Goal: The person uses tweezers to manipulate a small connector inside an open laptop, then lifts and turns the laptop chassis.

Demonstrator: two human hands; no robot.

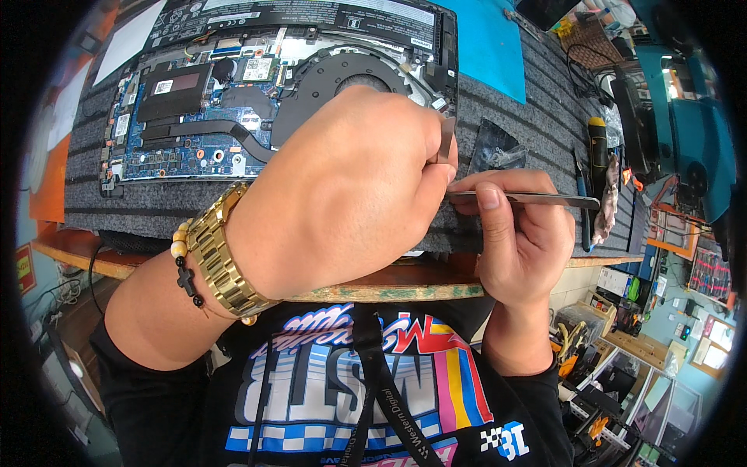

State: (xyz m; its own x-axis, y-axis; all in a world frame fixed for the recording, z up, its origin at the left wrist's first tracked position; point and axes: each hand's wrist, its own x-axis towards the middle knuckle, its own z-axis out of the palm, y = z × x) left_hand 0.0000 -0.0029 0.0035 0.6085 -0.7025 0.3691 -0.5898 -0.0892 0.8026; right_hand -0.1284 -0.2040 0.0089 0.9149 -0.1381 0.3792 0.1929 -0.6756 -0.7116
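Observation:
An opened laptop (175,97) shows its blue circuit board, battery and round black fan (303,93). My left hand (350,179), with a gold watch at its wrist, is closed on a short flat metal tool (447,138) over the laptop's lower right part, hiding much of it. Right of it my right hand (521,241) pinches metal tweezers (560,199) held sideways, whose left end reaches to my left fingers. What lies between the fingertips is hidden. A small dark bag (498,148) lies just beyond my right hand.
The laptop sits on a grey ribbed mat (101,218) on a wooden bench (389,292). A blue mat (490,62), a yellow-black screwdriver (597,148), a blue-handled tool (587,210) and cables lie to the right. A white sheet (124,35) is at the upper left. Shelves with equipment stand at lower right.

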